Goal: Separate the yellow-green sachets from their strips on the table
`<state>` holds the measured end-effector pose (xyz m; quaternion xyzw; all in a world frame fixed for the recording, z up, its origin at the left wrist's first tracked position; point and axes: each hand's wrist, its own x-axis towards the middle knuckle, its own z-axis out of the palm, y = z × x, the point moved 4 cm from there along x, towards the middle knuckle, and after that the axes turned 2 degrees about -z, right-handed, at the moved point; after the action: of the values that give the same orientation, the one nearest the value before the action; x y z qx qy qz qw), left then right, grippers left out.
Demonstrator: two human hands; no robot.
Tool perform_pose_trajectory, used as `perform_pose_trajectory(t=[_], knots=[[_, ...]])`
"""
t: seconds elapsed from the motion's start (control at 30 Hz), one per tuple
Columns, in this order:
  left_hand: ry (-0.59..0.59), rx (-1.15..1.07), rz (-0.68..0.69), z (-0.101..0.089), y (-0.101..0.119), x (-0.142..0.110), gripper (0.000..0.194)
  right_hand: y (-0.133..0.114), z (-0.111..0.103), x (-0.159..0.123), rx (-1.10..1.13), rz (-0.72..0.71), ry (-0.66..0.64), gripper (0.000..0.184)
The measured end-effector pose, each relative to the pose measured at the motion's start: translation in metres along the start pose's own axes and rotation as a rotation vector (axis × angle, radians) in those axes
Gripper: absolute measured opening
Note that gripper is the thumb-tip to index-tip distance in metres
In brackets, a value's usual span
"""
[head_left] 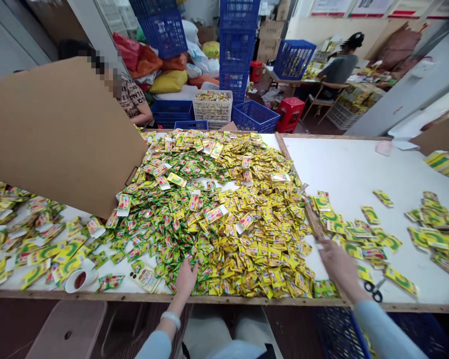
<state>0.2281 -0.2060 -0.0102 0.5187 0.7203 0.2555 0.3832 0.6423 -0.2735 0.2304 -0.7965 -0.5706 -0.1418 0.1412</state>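
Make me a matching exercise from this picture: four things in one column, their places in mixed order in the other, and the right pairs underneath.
Things
1. Light-coloured bracelet
2. Small white cup
3. Scissors
4. White crate

Places
A. Beyond the far edge of the table
B. On the table, to the right of the right hand
C. Around the wrist of the left hand
D. Near the front edge of the table, to the left of the left hand

Right pairs: 1-C, 2-D, 3-B, 4-A
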Motion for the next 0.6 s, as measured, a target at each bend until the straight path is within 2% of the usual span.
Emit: perform_pose_trajectory(t=[0.07,0.17,0.23,0.27,0.33,0.4,0.5,0.6], knots=[[0.023,0.068,-0.007,0.002,0.004,0.013,0.035,-0.07,0.05,-0.015,0.047,-0.088,-0.221,0.018],[0.001,0.107,0.005,0.012,0.011,0.027,0.032,-0.178,0.122,-0.043,0.102,-0.216,-0.476,0.026],[-0.024,0.081,0.033,0.016,0.013,0.03,0.03,-0.229,0.154,-0.057,0.127,-0.259,-0.587,0.026],[-0.035,0.052,0.053,0.016,0.013,0.029,0.03,-0.246,0.163,-0.061,0.138,-0.27,-0.627,0.026],[-0.058,-0.034,0.104,0.01,0.012,0.024,0.029,-0.262,0.171,-0.064,0.165,-0.285,-0.676,0.026],[-0.084,-0.153,0.16,-0.001,0.01,0.016,0.028,-0.261,0.165,-0.063,0.21,-0.31,-0.693,0.027],[-0.168,-0.369,0.207,-0.02,0.01,-0.002,0.025,-0.244,0.139,-0.063,0.325,-0.407,-0.699,0.025],[-0.318,-0.578,0.211,-0.034,0.022,-0.024,0.03,-0.227,0.1,-0.072,0.471,-0.556,-0.725,0.016]])
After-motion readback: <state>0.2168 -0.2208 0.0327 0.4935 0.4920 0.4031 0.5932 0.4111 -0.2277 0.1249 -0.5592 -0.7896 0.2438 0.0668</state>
